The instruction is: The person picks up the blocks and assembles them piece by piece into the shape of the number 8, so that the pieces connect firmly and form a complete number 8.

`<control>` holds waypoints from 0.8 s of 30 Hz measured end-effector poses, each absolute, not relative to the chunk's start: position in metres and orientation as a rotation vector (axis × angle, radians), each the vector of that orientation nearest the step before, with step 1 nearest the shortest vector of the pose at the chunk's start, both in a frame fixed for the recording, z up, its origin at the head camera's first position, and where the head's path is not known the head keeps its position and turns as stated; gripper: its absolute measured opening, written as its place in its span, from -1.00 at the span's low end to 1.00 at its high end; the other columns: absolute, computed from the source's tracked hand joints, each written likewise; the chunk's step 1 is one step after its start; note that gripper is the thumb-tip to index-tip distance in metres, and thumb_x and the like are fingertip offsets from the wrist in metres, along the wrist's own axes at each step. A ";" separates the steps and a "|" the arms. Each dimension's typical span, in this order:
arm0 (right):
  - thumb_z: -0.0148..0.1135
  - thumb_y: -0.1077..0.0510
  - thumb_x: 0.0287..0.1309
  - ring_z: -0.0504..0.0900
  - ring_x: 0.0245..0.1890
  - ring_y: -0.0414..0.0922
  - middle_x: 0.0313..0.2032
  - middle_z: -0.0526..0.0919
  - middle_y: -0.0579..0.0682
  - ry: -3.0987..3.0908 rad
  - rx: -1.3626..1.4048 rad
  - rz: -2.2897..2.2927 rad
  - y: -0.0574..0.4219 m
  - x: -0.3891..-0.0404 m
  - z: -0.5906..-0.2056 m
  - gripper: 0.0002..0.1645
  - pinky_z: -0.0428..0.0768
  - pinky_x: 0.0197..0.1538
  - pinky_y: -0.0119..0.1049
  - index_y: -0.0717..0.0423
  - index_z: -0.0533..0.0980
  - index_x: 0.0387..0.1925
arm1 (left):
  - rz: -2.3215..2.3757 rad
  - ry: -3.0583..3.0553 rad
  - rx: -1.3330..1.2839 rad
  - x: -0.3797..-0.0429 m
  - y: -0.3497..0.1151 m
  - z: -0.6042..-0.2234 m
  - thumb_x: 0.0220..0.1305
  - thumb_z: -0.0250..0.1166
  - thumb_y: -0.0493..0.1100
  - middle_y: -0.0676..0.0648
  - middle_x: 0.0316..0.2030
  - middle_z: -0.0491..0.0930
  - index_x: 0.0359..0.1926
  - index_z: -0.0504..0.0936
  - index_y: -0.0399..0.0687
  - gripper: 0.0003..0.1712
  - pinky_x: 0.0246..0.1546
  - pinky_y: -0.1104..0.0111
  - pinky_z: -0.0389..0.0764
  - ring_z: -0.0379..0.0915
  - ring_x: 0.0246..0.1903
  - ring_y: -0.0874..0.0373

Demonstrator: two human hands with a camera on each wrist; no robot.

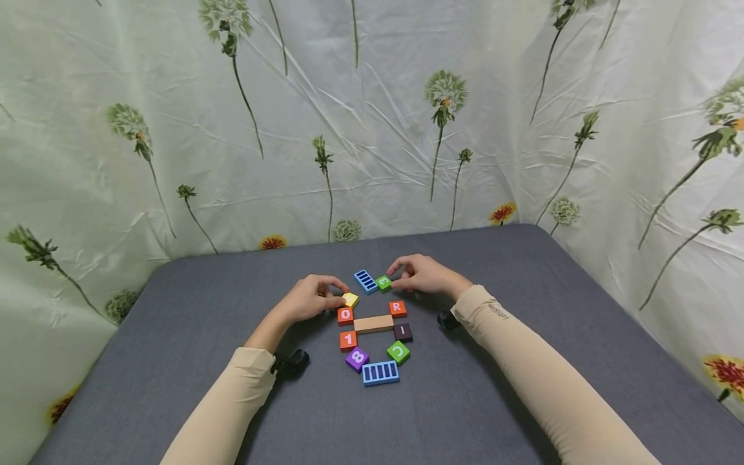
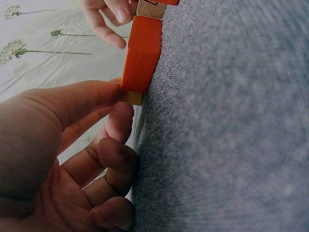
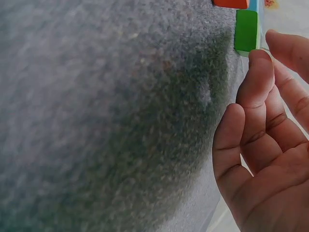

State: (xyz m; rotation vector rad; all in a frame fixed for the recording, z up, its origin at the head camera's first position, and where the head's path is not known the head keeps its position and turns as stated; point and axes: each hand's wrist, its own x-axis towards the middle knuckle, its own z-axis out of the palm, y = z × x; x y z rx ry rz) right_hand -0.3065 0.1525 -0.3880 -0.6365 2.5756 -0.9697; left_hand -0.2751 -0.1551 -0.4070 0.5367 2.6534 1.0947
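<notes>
My left hand (image 1: 309, 298) pinches a small yellow block (image 1: 351, 299) between thumb and fingers. In the left wrist view the yellow block (image 2: 135, 98) is mostly hidden behind an orange block (image 2: 141, 55). That orange block, marked 0 (image 1: 345, 316), lies just in front of the yellow one. Across from it, my right hand (image 1: 427, 274) has its fingers loosely bent beside a green block marked 3 (image 1: 383, 283). One fingertip is right at the edge of the green block (image 3: 246, 30) in the right wrist view. A blue slatted block (image 1: 366, 281) lies against the green one's left side.
A ring of blocks continues toward me: a red R block (image 1: 398, 309), a plain wooden bar (image 1: 374, 324), an orange 1 block (image 1: 348, 340), a black block (image 1: 403, 332), a purple 8 block (image 1: 357, 359), a green C block (image 1: 398, 352) and another blue slatted block (image 1: 380, 373). Grey cloth (image 1: 465, 400) covers the table.
</notes>
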 end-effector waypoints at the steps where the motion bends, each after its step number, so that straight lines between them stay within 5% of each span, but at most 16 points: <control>1: 0.37 0.10 0.46 0.50 -0.51 -0.21 -0.49 0.60 -0.12 2.580 -0.637 -0.959 0.151 -0.307 -0.388 -0.61 0.50 -0.34 -0.33 0.09 0.63 0.22 | 1.094 2.654 0.535 -0.275 -0.155 -0.407 0.42 0.45 -0.13 0.03 -0.47 0.65 0.09 0.79 0.02 -0.74 -0.43 0.34 0.42 0.47 -0.55 0.21; 9: 0.36 0.11 0.47 0.52 -0.50 -0.23 -0.47 0.63 -0.10 2.599 -0.647 -0.893 0.145 -0.309 -0.391 -0.56 0.51 -0.34 -0.35 0.08 0.62 0.30 | 1.091 2.655 0.527 -0.275 -0.155 -0.408 0.42 0.46 -0.12 0.05 -0.48 0.64 0.08 0.79 0.03 -0.74 -0.45 0.35 0.40 0.47 -0.55 0.22; 24: 0.48 -0.04 0.36 0.47 -0.54 -0.23 -0.47 0.60 -0.10 2.672 -0.606 -0.816 0.146 -0.304 -0.388 -0.64 0.44 -0.41 -0.37 0.09 0.64 0.01 | 1.094 2.656 0.527 -0.274 -0.154 -0.407 0.41 0.46 -0.11 0.05 -0.48 0.63 0.08 0.79 0.05 -0.74 -0.44 0.34 0.39 0.46 -0.54 0.21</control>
